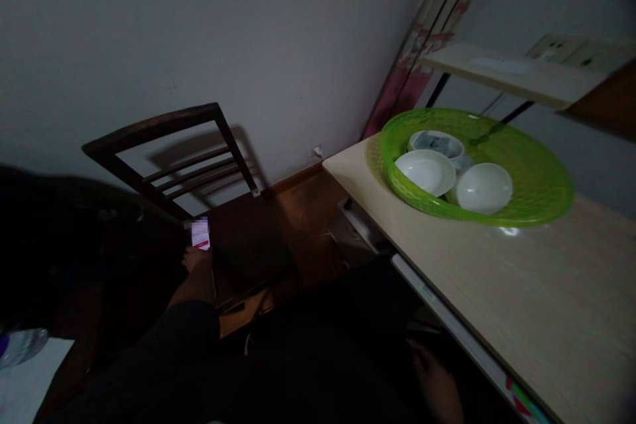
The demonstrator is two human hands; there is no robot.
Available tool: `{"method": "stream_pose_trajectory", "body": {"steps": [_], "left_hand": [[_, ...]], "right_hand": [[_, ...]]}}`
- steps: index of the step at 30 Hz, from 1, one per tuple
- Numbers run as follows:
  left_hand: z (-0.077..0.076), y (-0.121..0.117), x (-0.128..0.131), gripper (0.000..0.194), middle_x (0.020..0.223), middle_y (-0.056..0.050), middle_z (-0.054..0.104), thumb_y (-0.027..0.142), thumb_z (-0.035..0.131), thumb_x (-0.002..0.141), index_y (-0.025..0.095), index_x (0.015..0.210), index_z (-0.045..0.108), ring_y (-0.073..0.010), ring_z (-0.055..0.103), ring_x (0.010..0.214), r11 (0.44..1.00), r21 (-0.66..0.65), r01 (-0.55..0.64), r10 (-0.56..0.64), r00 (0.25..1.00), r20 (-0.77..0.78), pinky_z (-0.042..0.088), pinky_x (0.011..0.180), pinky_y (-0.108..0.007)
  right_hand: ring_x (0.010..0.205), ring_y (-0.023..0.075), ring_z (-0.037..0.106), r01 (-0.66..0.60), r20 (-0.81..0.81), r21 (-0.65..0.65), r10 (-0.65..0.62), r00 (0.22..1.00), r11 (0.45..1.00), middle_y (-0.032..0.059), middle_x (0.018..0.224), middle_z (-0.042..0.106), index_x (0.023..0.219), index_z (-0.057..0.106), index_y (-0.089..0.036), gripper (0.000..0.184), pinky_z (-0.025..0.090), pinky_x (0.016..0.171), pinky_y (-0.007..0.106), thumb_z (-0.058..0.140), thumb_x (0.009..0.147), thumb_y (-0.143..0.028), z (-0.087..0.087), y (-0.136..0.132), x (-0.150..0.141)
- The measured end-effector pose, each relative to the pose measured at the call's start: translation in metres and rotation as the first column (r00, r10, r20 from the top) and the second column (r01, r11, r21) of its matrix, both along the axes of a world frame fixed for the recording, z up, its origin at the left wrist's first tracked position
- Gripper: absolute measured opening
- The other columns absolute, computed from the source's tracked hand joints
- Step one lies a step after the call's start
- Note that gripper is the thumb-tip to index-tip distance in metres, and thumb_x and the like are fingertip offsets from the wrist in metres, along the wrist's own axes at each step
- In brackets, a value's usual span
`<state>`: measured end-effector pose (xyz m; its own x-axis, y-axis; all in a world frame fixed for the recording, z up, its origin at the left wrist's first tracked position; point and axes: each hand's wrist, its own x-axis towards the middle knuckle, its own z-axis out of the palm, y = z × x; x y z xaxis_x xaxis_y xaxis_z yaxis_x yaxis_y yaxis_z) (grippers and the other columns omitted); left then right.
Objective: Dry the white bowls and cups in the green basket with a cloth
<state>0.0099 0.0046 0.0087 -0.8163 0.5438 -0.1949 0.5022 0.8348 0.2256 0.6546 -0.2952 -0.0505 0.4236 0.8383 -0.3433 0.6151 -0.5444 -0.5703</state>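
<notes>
My left hand reaches out over the dark wooden chair, its fingers closed at the lower end of a phone. The phone's screen is lit, and part of it is blurred. Low in the view, beside the table's front edge, my right hand hangs in shadow. Its fingers are loosely bent and apart, and nothing shows in them.
A green plastic basket with several white bowls stands on the pale table. Behind it is a raised shelf. A clear bottle lies on white paper at lower left.
</notes>
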Motion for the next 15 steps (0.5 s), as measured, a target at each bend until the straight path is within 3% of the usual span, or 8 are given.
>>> {"method": "stream_pose_trajectory", "body": {"steps": [5, 7, 9, 10, 11, 13, 15], "left_hand": [[0.006, -0.007, 0.011, 0.063, 0.131, -0.034, 0.053, 0.038, 0.060, 0.083, -0.001, 0.130, 0.046, -0.0463, 0.047, 0.126, 0.989, 0.124, 0.079, -0.068, 0.993, -0.095, 0.041, 0.100, -0.059], [0.008, -0.006, 0.022, 0.056, 0.137, -0.032, 0.051, 0.036, 0.052, 0.089, 0.001, 0.132, 0.048, -0.0437, 0.044, 0.131, 0.971, 0.179, 0.160, -0.135, 0.981, -0.141, 0.039, 0.105, -0.058], [0.008, -0.002, 0.040, 0.047, 0.136, -0.027, 0.055, 0.033, 0.048, 0.092, 0.005, 0.129, 0.055, -0.0389, 0.047, 0.131, 0.916, 0.238, 0.324, -0.295, 0.943, -0.152, 0.039, 0.109, -0.053], [0.007, 0.002, 0.052, 0.041, 0.133, -0.023, 0.059, 0.032, 0.049, 0.092, 0.009, 0.124, 0.059, -0.0357, 0.050, 0.129, 0.868, 0.267, 0.420, -0.394, 0.907, -0.148, 0.040, 0.110, -0.050], [0.008, 0.006, 0.067, 0.037, 0.127, -0.022, 0.062, 0.030, 0.049, 0.091, 0.009, 0.119, 0.062, -0.0349, 0.053, 0.125, 0.760, 0.325, 0.563, -0.552, 0.823, -0.136, 0.041, 0.110, -0.049], [0.010, 0.013, 0.107, 0.027, 0.117, -0.015, 0.069, 0.027, 0.052, 0.090, 0.016, 0.110, 0.066, -0.0297, 0.059, 0.117, 0.593, 0.400, 0.698, -0.718, 0.684, -0.130, 0.046, 0.107, -0.045], [0.018, 0.016, 0.157, 0.021, 0.106, -0.013, 0.071, 0.026, 0.052, 0.091, 0.019, 0.103, 0.067, -0.0288, 0.064, 0.107, 0.295, 0.569, 0.768, -0.859, 0.474, -0.195, 0.050, 0.101, -0.047]], "right_hand": [[0.105, 0.0348, 0.078, -0.005, -0.005, 0.007, 0.005, 1.000, 1.000, 0.0123, 0.119, 0.079, 0.114, 0.081, -0.022, 0.063, 0.062, 0.092, 0.044, 0.046, 0.080, -0.062, 0.002, -0.001, -0.001], [0.104, 0.0350, 0.078, 0.004, -0.002, 0.022, -0.004, 1.000, 1.000, 0.0119, 0.116, 0.080, 0.110, 0.082, -0.024, 0.061, 0.062, 0.092, 0.045, 0.047, 0.080, -0.064, 0.005, -0.001, -0.002], [0.102, 0.0347, 0.079, 0.016, -0.010, 0.053, -0.016, 1.000, 0.998, 0.0115, 0.114, 0.081, 0.107, 0.082, -0.025, 0.059, 0.063, 0.091, 0.045, 0.048, 0.080, -0.065, 0.008, 0.000, -0.005], [0.102, 0.0345, 0.079, 0.023, -0.018, 0.072, -0.022, 1.000, 0.997, 0.0113, 0.113, 0.081, 0.107, 0.082, -0.025, 0.058, 0.063, 0.091, 0.045, 0.049, 0.081, -0.065, 0.010, 0.001, -0.006], [0.103, 0.0341, 0.079, 0.028, -0.030, 0.094, -0.026, 0.999, 0.995, 0.0112, 0.114, 0.081, 0.109, 0.082, -0.025, 0.058, 0.063, 0.091, 0.045, 0.049, 0.082, -0.065, 0.013, 0.001, -0.008], [0.107, 0.0334, 0.078, 0.037, -0.060, 0.142, -0.029, 0.998, 0.989, 0.0114, 0.116, 0.080, 0.114, 0.080, -0.024, 0.058, 0.063, 0.095, 0.046, 0.051, 0.084, -0.063, 0.019, -0.001, -0.013], [0.110, 0.0324, 0.077, 0.042, -0.095, 0.198, -0.023, 0.995, 0.979, 0.0116, 0.118, 0.080, 0.119, 0.079, -0.023, 0.056, 0.061, 0.099, 0.047, 0.052, 0.088, -0.061, 0.032, -0.005, -0.020]]}}
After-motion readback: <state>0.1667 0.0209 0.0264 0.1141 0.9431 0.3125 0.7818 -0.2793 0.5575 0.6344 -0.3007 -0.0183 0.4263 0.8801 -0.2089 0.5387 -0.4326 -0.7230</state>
